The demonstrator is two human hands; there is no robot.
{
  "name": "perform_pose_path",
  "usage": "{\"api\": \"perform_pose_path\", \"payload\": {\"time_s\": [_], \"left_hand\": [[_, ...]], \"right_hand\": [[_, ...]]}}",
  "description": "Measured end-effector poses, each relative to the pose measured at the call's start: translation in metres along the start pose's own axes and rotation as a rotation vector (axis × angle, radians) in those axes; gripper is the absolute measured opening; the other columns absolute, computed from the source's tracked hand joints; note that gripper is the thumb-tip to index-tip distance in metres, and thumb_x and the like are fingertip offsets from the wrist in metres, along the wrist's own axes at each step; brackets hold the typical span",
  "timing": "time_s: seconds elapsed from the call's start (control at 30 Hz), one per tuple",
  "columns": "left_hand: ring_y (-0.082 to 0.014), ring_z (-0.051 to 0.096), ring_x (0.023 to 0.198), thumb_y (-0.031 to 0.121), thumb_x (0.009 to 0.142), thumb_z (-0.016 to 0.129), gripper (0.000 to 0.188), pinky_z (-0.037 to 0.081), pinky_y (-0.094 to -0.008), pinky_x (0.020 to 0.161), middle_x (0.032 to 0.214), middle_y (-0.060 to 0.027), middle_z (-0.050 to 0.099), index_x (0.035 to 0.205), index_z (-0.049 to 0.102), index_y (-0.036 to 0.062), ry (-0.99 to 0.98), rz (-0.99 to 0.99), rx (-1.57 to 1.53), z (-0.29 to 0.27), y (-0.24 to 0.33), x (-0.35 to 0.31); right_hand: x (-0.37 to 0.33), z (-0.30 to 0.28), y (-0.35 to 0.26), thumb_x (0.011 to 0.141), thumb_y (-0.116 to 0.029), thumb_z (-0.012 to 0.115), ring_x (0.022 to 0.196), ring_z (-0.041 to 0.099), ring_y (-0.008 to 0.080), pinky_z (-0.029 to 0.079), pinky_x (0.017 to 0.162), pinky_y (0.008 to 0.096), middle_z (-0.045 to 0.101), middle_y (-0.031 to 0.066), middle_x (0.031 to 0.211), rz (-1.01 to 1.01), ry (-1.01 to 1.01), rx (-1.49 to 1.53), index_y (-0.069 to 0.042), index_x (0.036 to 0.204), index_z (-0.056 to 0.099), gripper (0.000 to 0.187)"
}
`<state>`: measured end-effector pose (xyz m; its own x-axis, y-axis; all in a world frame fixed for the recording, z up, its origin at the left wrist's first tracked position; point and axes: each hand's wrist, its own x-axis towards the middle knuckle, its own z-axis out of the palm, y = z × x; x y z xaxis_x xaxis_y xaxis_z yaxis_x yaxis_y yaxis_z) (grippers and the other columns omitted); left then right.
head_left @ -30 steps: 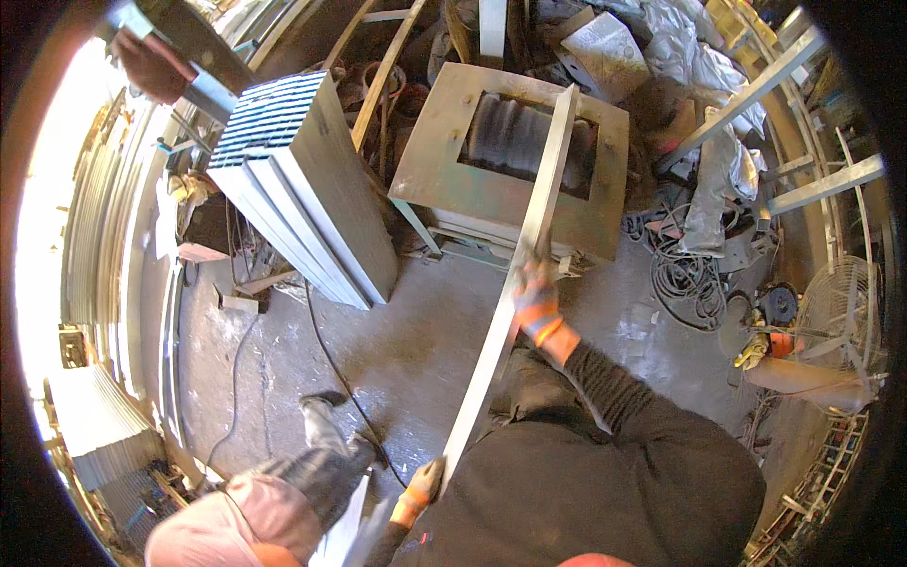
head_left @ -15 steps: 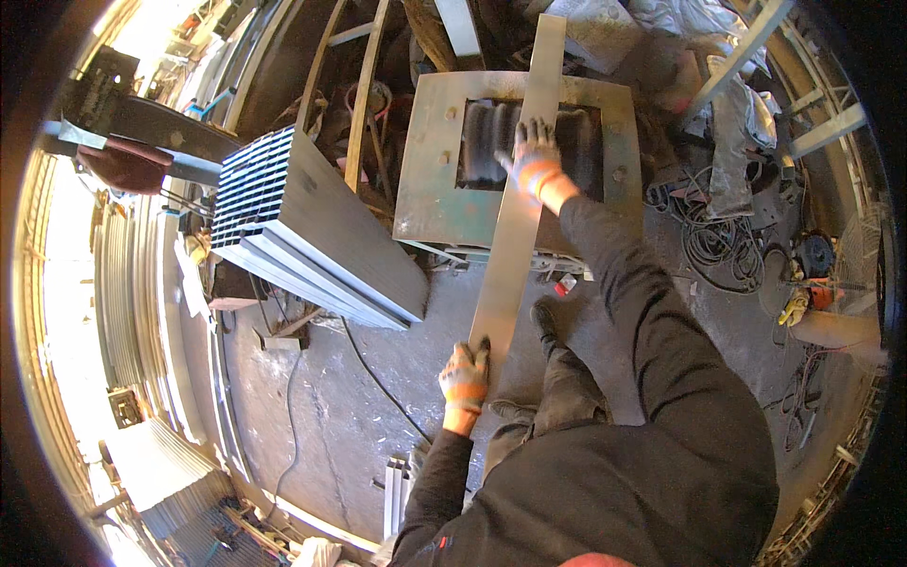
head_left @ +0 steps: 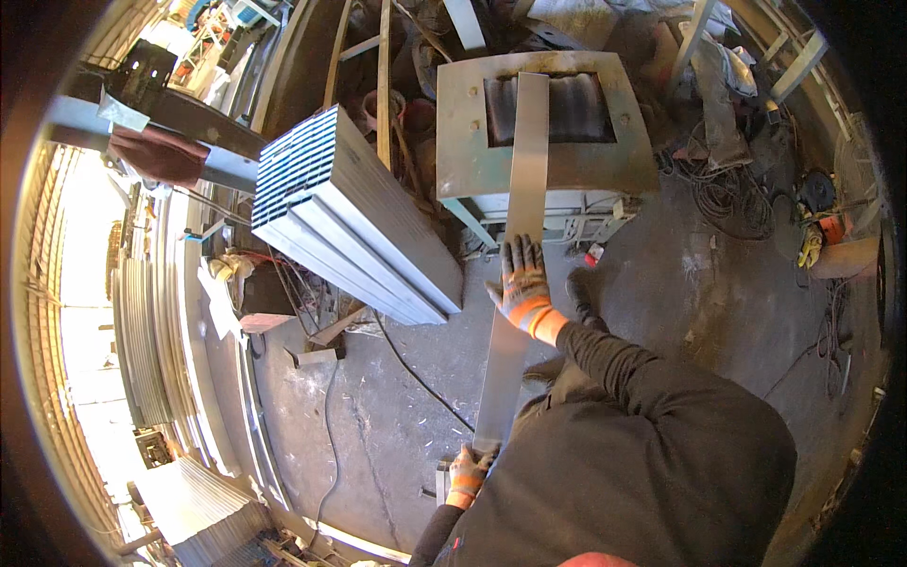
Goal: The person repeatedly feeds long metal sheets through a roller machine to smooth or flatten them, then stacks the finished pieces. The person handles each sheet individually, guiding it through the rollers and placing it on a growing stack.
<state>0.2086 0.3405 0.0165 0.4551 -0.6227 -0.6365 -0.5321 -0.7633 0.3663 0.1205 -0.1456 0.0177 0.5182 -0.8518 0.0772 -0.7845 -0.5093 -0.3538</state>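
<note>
A long, flat metal bar (head_left: 527,175) runs from near my body to a green-grey steel machine (head_left: 463,170) in front of me. Its far end rests over the machine's rectangular opening, where a dark, streaked surface (head_left: 578,109) shows on either side. Both my hands wear grey gloves with orange cuffs. My left hand (head_left: 466,477) is closed round the bar's near end; some fingers are hidden. Flat on the bar's upper face, about midway along, lies my right hand (head_left: 525,288) with its fingers stretched out.
To the left of the machine stands a tall bundle of metal channels (head_left: 378,217). A black cable (head_left: 416,378) crosses the floor beside the bar. Coiled cables (head_left: 732,194) lie at the right. Corrugated sheets (head_left: 203,506) sit at the lower left.
The bar has slid back toward me, its far end now over the machine's opening. Both hands have come nearer my body; the right is off the machine area. My view has shifted somewhat.
</note>
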Motion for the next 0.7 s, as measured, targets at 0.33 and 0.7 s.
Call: {"api": "perform_pose_path", "payload": {"time_s": [0.33, 0.7], "left_hand": [[-0.0421, 0.075, 0.126, 0.039, 0.093, 0.09, 0.059, 0.059, -0.0517, 0.104, 0.133, -0.0266, 0.078, 0.135, 0.072, 0.0009, -0.44, 0.052, -0.1, -0.014, -0.063, -0.039], [-0.0466, 0.061, 0.135, 0.015, 0.079, 0.082, 0.106, 0.057, -0.057, 0.109, 0.155, -0.0274, 0.048, 0.176, 0.04, 0.0217, 0.194, 0.28, 0.214, -0.036, 0.376, 0.197]], "right_hand": [[-0.043, -0.022, -0.017, 0.085, -0.011, 0.082, 0.168, 0.027, 0.0541, 0.026, 0.139, 0.0589, 0.022, 0.032, 0.184, -0.121, 0.252, 0.536, -0.014, 0.181, 0.032, 0.107], [0.328, -0.044, 0.232, 0.104, -0.04, 0.065, 0.145, 0.059, 0.0471, 0.042, 0.127, 0.0566, 0.065, 0.0279, 0.157, -0.013, 0.246, -0.101, -0.008, 0.155, 0.069, 0.06]]}}
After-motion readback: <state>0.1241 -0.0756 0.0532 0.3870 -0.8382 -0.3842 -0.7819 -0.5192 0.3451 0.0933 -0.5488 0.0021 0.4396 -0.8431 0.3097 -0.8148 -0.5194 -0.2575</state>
